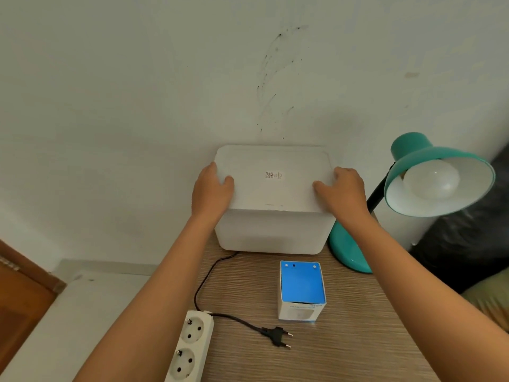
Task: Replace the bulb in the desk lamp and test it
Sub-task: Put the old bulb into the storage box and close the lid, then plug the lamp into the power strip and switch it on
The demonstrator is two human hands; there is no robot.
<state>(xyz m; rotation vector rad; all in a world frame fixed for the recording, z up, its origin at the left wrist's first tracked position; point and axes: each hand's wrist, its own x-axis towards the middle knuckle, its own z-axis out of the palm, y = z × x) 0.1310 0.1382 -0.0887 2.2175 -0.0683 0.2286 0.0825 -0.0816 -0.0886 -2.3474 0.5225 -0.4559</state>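
Note:
A teal desk lamp [418, 153] stands at the right of the wooden table [358, 340], its shade tilted toward me with a white bulb [431, 180] screwed inside. Its black plug [276, 335] lies loose on the table beside a white power strip [190, 351]. A small blue-topped bulb carton [301, 289] stands in the middle. At the back against the wall sits a white lidded box [272, 194]. My left hand [212, 188] grips the lid's left edge and my right hand [343, 191] grips its right edge.
The lamp's black cord [205, 279] runs from behind the white box to the plug. A dark cushion or sofa [468, 244] lies to the right of the table. A brown wooden door or panel [22, 293] shows at lower left.

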